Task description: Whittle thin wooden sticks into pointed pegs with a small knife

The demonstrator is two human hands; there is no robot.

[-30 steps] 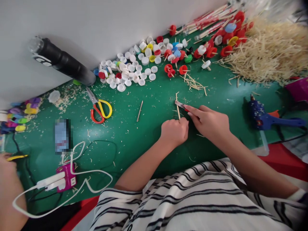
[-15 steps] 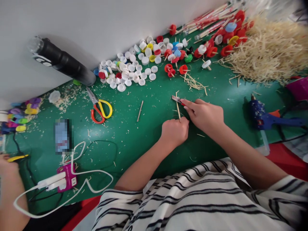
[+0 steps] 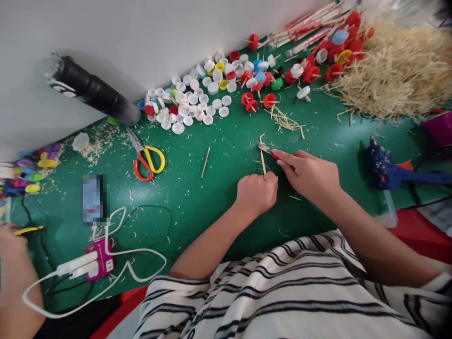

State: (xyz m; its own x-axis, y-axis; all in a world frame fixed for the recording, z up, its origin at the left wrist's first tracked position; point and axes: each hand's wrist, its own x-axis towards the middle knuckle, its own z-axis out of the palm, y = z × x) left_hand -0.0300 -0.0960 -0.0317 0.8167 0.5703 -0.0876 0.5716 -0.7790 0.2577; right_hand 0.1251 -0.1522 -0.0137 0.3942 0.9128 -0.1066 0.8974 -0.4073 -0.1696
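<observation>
My left hand [image 3: 257,193] is closed around the lower end of a thin wooden stick [image 3: 263,161], which points away from me over the green table. In my right hand [image 3: 310,174] is a small knife [image 3: 265,149] with a bit of red at its grip. Its blade lies across the stick near the far tip. Fine wood shavings are scattered about. A nail-like metal rod [image 3: 205,162] lies on the table to the left of my hands.
Scissors [image 3: 148,157], a phone [image 3: 93,200] and a purple power strip [image 3: 102,259] with white cables lie left. Bottle caps [image 3: 192,99] and a black bottle [image 3: 92,89] stand behind. A glue gun [image 3: 391,169] and a wood-strip pile [image 3: 399,75] are right. Another person's hand [image 3: 10,240] shows far left.
My right hand has moved a little to the right and towards me, and the knife blade with it. The left hand has hardly moved and keeps hold of the stick.
</observation>
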